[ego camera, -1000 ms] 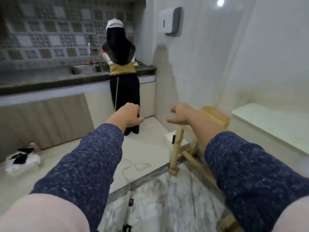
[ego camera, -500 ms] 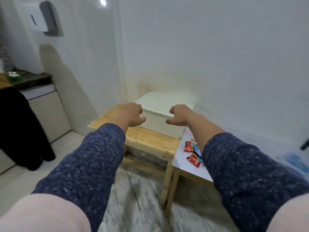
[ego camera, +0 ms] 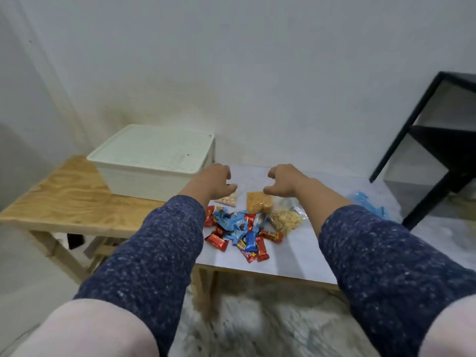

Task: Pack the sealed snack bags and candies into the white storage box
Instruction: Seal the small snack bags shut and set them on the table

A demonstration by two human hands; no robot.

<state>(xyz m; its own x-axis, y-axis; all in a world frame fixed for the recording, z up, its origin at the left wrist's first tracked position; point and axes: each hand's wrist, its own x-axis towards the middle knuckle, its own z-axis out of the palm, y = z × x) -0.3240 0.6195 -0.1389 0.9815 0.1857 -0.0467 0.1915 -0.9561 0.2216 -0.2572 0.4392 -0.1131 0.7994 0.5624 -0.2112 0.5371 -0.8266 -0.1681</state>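
snack bags [ego camera: 260, 202] and candies [ego camera: 242, 233] lie on the counter [ego camera: 296, 258] just right of the lidded white storage box [ego camera: 152, 161]. our left hand [ego camera: 215, 181] and right hand [ego camera: 282, 180] hover loosely curled, holding nothing. we should lift the lid off first.

Both forearms wear dark navy knit sleeves flecked with pale specks (a heathered look), ending short of the wrists; the left hand [ego camera: 215, 182] and right hand [ego camera: 281, 182] are bare, without rings.
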